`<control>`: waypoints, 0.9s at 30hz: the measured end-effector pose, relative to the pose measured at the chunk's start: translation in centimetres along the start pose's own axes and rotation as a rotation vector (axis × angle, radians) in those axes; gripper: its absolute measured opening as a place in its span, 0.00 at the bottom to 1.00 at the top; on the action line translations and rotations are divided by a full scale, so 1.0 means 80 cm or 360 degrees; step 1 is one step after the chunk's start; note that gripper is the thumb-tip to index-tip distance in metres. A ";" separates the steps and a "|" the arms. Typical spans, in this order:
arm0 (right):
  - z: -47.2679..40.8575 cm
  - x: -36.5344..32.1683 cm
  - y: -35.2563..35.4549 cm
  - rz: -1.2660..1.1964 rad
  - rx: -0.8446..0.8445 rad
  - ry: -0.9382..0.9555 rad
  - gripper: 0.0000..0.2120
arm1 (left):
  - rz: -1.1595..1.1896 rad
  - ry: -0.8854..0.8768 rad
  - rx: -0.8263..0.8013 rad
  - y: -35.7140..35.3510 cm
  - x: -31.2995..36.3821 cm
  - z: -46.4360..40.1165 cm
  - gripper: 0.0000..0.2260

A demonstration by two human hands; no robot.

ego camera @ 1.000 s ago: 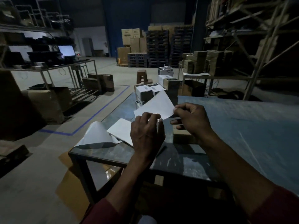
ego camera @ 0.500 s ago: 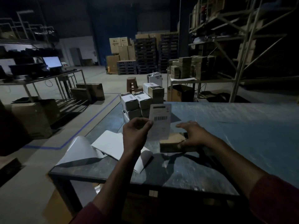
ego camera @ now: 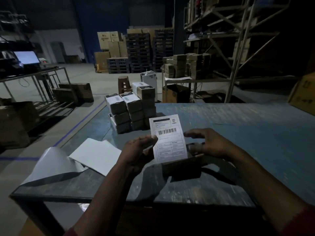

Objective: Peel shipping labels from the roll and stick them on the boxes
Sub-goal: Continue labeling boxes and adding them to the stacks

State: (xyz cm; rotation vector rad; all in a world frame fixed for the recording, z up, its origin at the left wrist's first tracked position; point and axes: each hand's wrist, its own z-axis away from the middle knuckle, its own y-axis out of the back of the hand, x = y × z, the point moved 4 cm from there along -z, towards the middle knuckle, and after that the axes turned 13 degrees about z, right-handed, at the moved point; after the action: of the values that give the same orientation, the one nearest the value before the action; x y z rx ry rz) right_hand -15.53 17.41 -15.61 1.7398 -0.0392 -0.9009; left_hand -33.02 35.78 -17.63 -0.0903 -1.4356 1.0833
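Dim warehouse shelving and pallets are filling the background, and I am looking down at a worn blue table (ego camera: 238,126). I am pinching a peeled label (ego camera: 167,137) by its lower left edge with the left hand (ego camera: 138,150), holding it upright with its long side vertical and its print facing me. A small brown box (ego camera: 182,167) is lying just below and in front of the label, its long side running left to right. The right hand (ego camera: 209,143) is hovering over the box's right end with fingers loosely spread, holding nothing; whether it is touching the box I cannot tell. Labelled boxes (ego camera: 129,109) are standing stacked farther back, and backing sheets (ego camera: 95,154) are lying to the left.
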 end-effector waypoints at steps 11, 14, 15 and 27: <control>0.015 -0.009 -0.025 -0.1014 0.0269 -0.0543 0.09 | -0.0083 0.0079 0.0232 -0.002 -0.037 0.005 0.02; 0.014 -0.003 -0.026 -0.1034 0.0252 -0.0594 0.12 | -0.0177 0.0040 0.0293 0.002 -0.039 0.009 0.01; 0.014 -0.001 -0.026 -0.1032 0.0234 -0.0622 0.12 | -0.0240 0.0014 0.0303 0.003 -0.037 0.009 0.02; 0.008 0.004 -0.027 -0.0730 0.0148 -0.0858 0.09 | -0.0899 -0.0071 0.0417 0.000 -0.022 0.008 0.08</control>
State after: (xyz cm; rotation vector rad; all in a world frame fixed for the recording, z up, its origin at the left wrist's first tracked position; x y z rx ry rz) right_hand -16.53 17.58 -17.61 1.5672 -0.0366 -1.7131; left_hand -33.13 34.30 -18.79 0.5020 -1.2371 0.7921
